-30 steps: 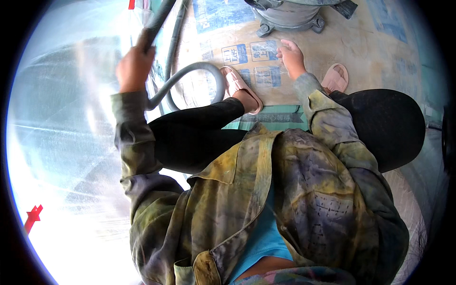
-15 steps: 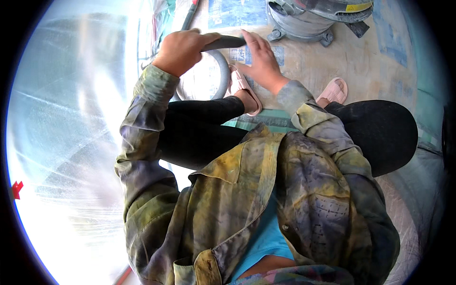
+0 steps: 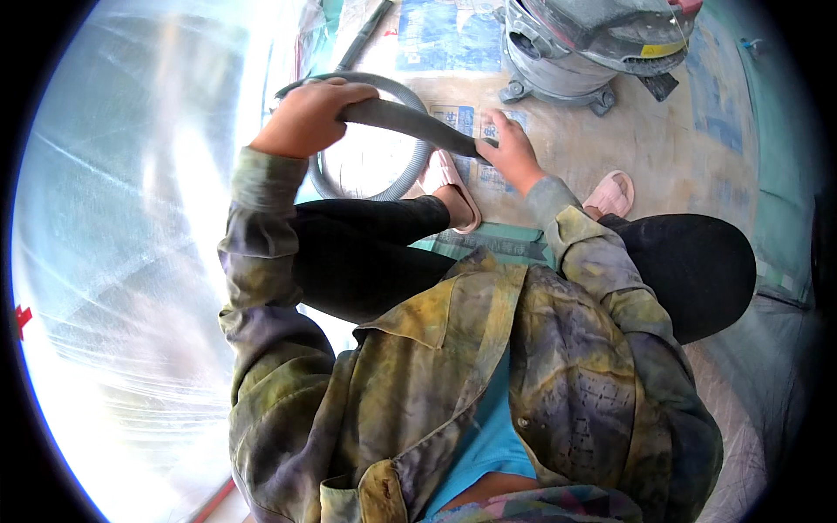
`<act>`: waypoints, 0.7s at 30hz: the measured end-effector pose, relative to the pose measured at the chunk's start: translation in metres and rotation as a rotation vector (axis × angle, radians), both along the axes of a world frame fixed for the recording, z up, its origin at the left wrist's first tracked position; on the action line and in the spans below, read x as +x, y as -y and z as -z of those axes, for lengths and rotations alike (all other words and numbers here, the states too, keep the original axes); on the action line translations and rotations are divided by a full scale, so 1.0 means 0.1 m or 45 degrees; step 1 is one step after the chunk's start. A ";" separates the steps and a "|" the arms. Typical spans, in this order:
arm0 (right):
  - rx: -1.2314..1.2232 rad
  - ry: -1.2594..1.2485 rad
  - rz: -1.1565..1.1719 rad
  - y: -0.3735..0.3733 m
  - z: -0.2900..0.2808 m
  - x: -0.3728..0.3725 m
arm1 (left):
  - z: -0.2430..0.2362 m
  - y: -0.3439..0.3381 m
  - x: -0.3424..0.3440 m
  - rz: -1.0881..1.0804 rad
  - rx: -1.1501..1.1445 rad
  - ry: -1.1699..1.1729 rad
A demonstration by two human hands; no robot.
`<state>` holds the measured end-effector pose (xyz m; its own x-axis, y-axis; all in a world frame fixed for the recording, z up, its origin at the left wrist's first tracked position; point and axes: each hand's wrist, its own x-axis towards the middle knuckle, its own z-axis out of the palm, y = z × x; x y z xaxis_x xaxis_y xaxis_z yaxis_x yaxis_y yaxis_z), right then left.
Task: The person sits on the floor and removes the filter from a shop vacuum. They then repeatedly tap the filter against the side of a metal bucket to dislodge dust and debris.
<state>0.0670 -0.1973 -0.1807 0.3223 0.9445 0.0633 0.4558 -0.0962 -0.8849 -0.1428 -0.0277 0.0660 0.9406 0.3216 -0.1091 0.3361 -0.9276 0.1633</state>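
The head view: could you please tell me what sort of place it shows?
Probably a room under renovation, though I cannot be certain. Translucent plastic sheeting spreads along the left, printed protective covering lies on the floor, and what looks like a dusty canister vacuum stands there.

Our left hand (image 3: 305, 120) and right hand (image 3: 513, 155), both curled
The left grips at upper left, back upward; our right grips at upper centre, well apart.

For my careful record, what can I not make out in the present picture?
In head view:
- Drum vacuum cleaner: top cut off by the upper edge.
- Gray hose: tip partly covered by the right grip.
- Left grip: palm hidden by the back of the hand.
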 end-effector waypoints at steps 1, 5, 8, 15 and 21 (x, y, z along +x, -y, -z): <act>0.133 0.004 0.136 -0.05 0.05 0.03 | -0.01 -0.15 0.04 0.018 -0.078 0.039; -0.257 -0.656 -0.205 -0.11 0.20 0.27 | -0.27 -0.31 -0.23 -0.200 -0.302 0.069; -0.518 -1.386 -0.359 -0.10 0.13 0.43 | -0.29 -0.48 -0.41 -0.483 -0.760 0.239; -0.045 -1.956 -0.215 -0.02 -0.75 0.56 | 0.19 -0.87 -0.74 -0.747 -0.594 -0.053; 0.763 -0.764 -0.155 -0.02 -1.85 0.28 | 0.40 -0.34 -0.04 -0.328 -0.487 0.005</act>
